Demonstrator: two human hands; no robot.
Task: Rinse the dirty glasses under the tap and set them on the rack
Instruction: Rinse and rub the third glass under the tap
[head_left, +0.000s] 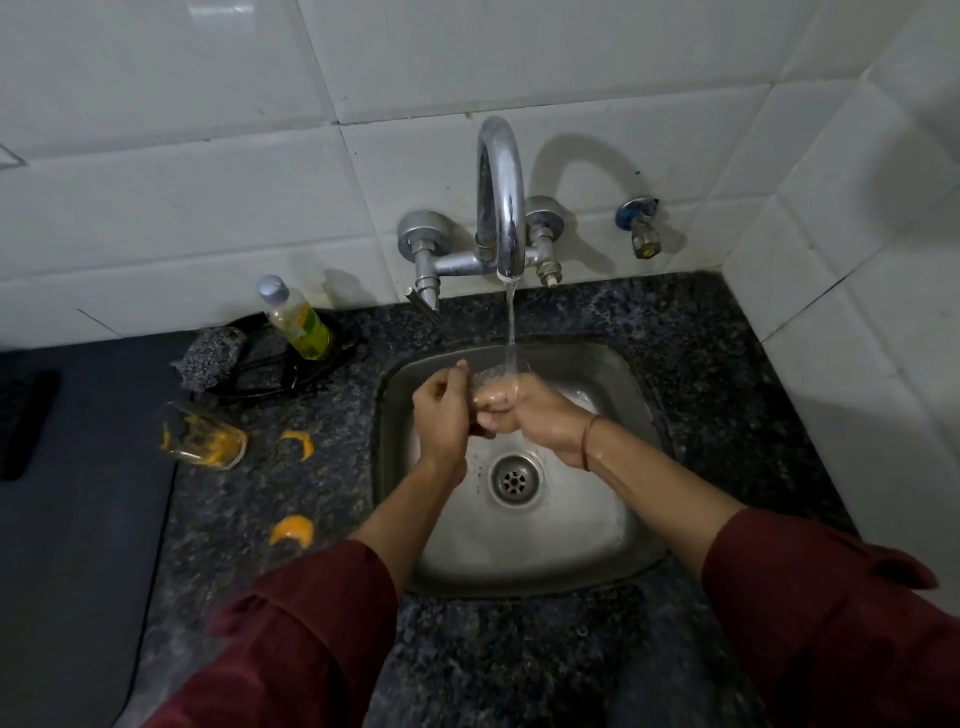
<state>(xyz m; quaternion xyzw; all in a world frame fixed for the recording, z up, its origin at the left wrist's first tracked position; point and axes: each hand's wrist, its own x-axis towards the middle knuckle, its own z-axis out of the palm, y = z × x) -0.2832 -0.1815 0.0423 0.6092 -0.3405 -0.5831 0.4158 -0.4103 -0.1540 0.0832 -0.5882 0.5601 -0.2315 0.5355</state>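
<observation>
Over the steel sink (613, 525) both hands hold a clear glass (493, 379) under the running tap (501, 197). My right hand (535, 415) grips the glass round its body, and water falls onto it. My left hand (441, 415) pinches the glass's rim from the left. A second glass (205, 436), smeared with orange residue, lies on its side on the dark granite counter to the left of the sink. No rack shows in this view.
Orange peel bits (293, 530) lie on the counter (701, 364) left of the sink. A yellow-green soap bottle (298, 319) and a steel scrubber (210, 358) sit at the back left. A dark mat (78, 519) covers the far left. Tiled walls close the back and right.
</observation>
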